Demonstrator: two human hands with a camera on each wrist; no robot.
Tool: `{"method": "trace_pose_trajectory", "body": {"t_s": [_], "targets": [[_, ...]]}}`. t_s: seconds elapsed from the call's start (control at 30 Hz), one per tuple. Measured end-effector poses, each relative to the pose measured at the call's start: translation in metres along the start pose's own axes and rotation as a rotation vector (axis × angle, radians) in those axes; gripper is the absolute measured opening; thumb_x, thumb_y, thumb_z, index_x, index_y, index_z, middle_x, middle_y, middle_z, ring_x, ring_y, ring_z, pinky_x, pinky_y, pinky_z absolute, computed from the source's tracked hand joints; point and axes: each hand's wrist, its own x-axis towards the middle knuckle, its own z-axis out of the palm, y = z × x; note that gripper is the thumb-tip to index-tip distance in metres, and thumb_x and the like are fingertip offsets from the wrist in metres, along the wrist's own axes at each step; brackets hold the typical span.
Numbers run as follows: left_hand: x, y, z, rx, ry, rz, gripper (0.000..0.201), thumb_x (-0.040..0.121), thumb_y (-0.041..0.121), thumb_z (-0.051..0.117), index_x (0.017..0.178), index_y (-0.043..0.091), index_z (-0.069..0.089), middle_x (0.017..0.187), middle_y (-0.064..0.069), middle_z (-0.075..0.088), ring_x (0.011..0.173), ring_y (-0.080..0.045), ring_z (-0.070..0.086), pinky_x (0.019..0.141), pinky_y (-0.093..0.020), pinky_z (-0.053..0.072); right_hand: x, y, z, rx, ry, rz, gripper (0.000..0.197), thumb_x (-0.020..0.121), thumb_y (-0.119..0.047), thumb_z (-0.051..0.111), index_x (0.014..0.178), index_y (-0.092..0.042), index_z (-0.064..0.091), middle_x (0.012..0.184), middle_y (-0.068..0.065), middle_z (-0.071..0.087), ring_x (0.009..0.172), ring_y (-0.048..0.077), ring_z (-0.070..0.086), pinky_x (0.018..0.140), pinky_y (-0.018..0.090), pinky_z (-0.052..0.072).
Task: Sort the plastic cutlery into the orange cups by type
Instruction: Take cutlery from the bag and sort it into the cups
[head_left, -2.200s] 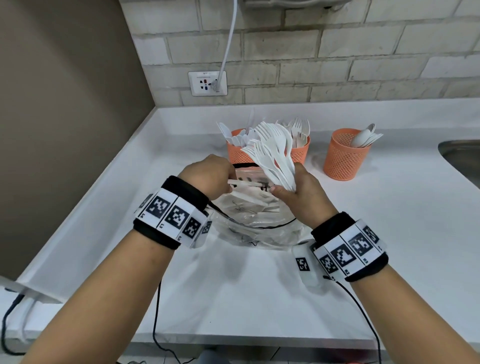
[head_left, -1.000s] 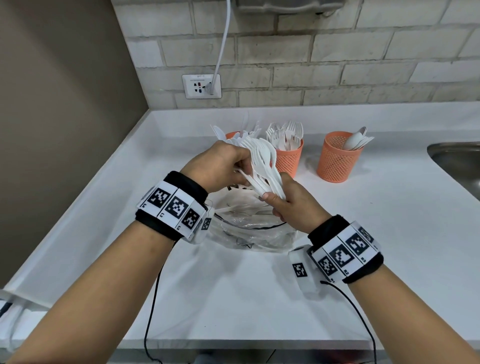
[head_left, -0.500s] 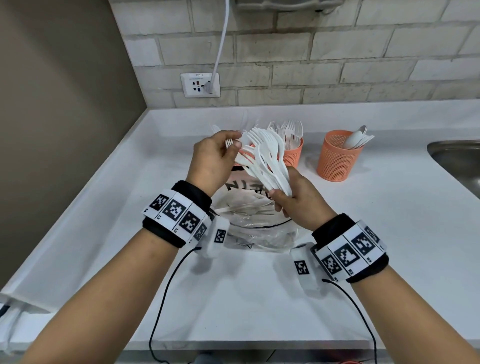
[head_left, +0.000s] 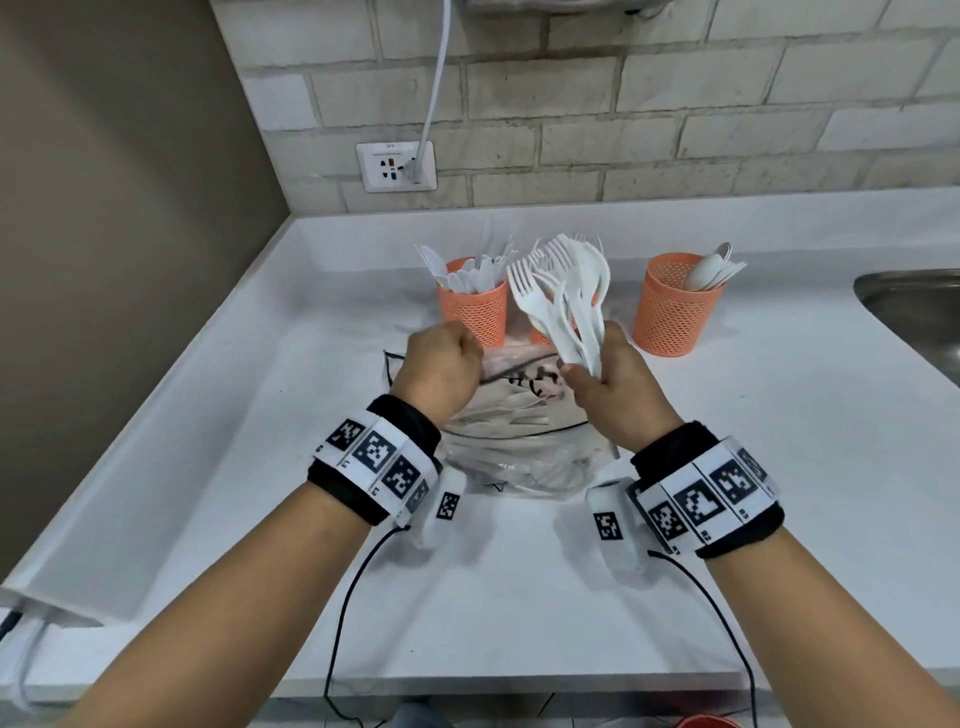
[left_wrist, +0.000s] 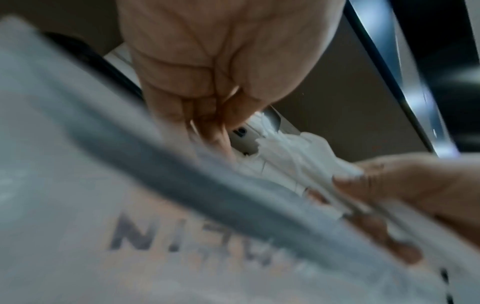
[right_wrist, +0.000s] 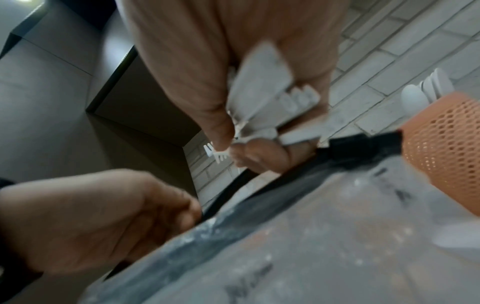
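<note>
My right hand (head_left: 587, 374) grips a fanned bundle of white plastic forks (head_left: 566, 301) by the handles, tines up, above the clear plastic bag (head_left: 519, 457). The wrist view shows the thumb and fingers of the right hand (right_wrist: 233, 144) clamped round the forks (right_wrist: 262, 90). My left hand (head_left: 441, 364) is curled into a fist at the bag's upper left rim, nothing visible in it. Three orange mesh cups stand behind. The left cup (head_left: 472, 317) holds knives, the right cup (head_left: 675, 317) holds spoons (head_left: 709, 270), and the middle cup (head_left: 540, 338) is mostly hidden by the forks.
More white cutlery lies inside the bag on the white counter (head_left: 779, 467). A steel sink (head_left: 914, 306) is at the right edge. A wall socket (head_left: 396, 166) with a white cord sits on the brick wall, and a brown wall closes off the left.
My left hand has come back from the left cup down to the bag's rim and closed into a fist. The right hand still holds the forks, now a little more upright.
</note>
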Motion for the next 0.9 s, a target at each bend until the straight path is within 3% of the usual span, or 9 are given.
{"method": "trace_pose_trajectory", "body": {"t_s": [0.07, 0.13, 0.23, 0.33, 0.43, 0.5, 0.57, 0.63, 0.9], "targets": [[-0.004, -0.005, 0.009, 0.201, -0.062, 0.033, 0.028, 0.089, 0.014, 0.046, 0.094, 0.004, 0.071, 0.096, -0.015, 0.071, 0.091, -0.030, 0.064, 0.081, -0.032, 0.053, 0.000, -0.001, 0.000, -0.013, -0.002, 0.000, 0.037, 0.090, -0.005, 0.052, 0.124, 0.000, 0.039, 0.077, -0.012, 0.046, 0.072, 0.014, 0.047, 0.062, 0.021, 0.038], [-0.008, -0.006, 0.014, 0.259, -0.059, 0.151, 0.024, 0.083, 0.017, 0.052, 0.088, 0.012, 0.075, 0.088, -0.008, 0.073, 0.086, -0.025, 0.064, 0.077, -0.029, 0.052, -0.002, -0.004, 0.001, -0.025, -0.007, -0.006, 0.037, 0.090, -0.005, 0.052, 0.124, 0.001, 0.038, 0.086, -0.002, 0.051, 0.079, 0.018, 0.049, 0.069, 0.029, 0.040], [-0.013, -0.004, 0.013, 0.141, 0.008, 0.323, 0.020, 0.074, 0.023, 0.056, 0.074, 0.014, 0.074, 0.071, -0.001, 0.070, 0.070, -0.017, 0.060, 0.067, -0.024, 0.050, -0.004, -0.005, 0.002, -0.015, 0.003, -0.007, 0.038, 0.089, -0.004, 0.053, 0.123, 0.001, 0.038, 0.094, 0.006, 0.052, 0.081, 0.020, 0.051, 0.073, 0.034, 0.043], [-0.018, -0.004, 0.010, -0.051, 0.081, 0.496, 0.027, 0.071, 0.025, 0.050, 0.064, 0.008, 0.070, 0.059, 0.003, 0.062, 0.055, -0.006, 0.050, 0.056, -0.009, 0.041, -0.005, -0.006, 0.001, 0.001, 0.019, 0.008, 0.038, 0.089, -0.005, 0.054, 0.122, 0.002, 0.038, 0.090, 0.002, 0.052, 0.082, 0.019, 0.050, 0.073, 0.033, 0.043], [-0.013, -0.004, 0.014, 0.098, -0.128, 0.312, 0.022, 0.080, 0.016, 0.053, 0.073, 0.006, 0.071, 0.068, -0.002, 0.065, 0.062, -0.012, 0.055, 0.060, -0.018, 0.043, -0.005, -0.007, 0.000, -0.007, 0.020, 0.009, 0.037, 0.089, -0.006, 0.054, 0.122, 0.002, 0.038, 0.093, 0.003, 0.052, 0.085, 0.020, 0.051, 0.077, 0.040, 0.047], [0.001, -0.009, 0.023, 0.391, -0.327, 0.110, 0.026, 0.090, 0.016, 0.047, 0.093, 0.003, 0.069, 0.095, -0.012, 0.068, 0.086, -0.022, 0.060, 0.072, -0.026, 0.046, -0.006, -0.009, 0.000, -0.017, 0.012, 0.013, 0.037, 0.089, -0.006, 0.054, 0.122, 0.001, 0.038, 0.097, 0.005, 0.052, 0.085, 0.021, 0.051, 0.079, 0.041, 0.049], [0.009, -0.011, 0.032, 0.532, -0.469, -0.042, 0.035, 0.097, 0.019, 0.040, 0.118, 0.003, 0.062, 0.124, -0.014, 0.060, 0.113, -0.026, 0.056, 0.092, -0.029, 0.045, -0.006, -0.010, 0.001, -0.022, 0.003, 0.011, 0.037, 0.090, -0.006, 0.053, 0.123, 0.001, 0.038, 0.097, 0.006, 0.052, 0.085, 0.022, 0.052, 0.078, 0.041, 0.049], [0.013, -0.014, 0.041, 0.567, -0.520, -0.085, 0.038, 0.098, 0.022, 0.037, 0.127, 0.005, 0.056, 0.133, -0.013, 0.055, 0.123, -0.027, 0.050, 0.103, -0.031, 0.041, -0.007, -0.011, 0.003, -0.019, -0.001, 0.007, 0.035, 0.090, -0.006, 0.053, 0.121, 0.001, 0.039, 0.096, 0.007, 0.052, 0.083, 0.021, 0.052, 0.074, 0.036, 0.047], [0.017, -0.014, 0.050, 0.644, -0.606, -0.092, 0.040, 0.100, 0.022, 0.033, 0.130, 0.002, 0.052, 0.136, -0.013, 0.053, 0.126, -0.028, 0.048, 0.105, -0.033, 0.038, -0.010, -0.013, 0.006, -0.034, -0.037, 0.019, 0.034, 0.091, -0.008, 0.053, 0.121, 0.000, 0.039, 0.097, 0.005, 0.050, 0.084, 0.020, 0.050, 0.074, 0.032, 0.043]]}}
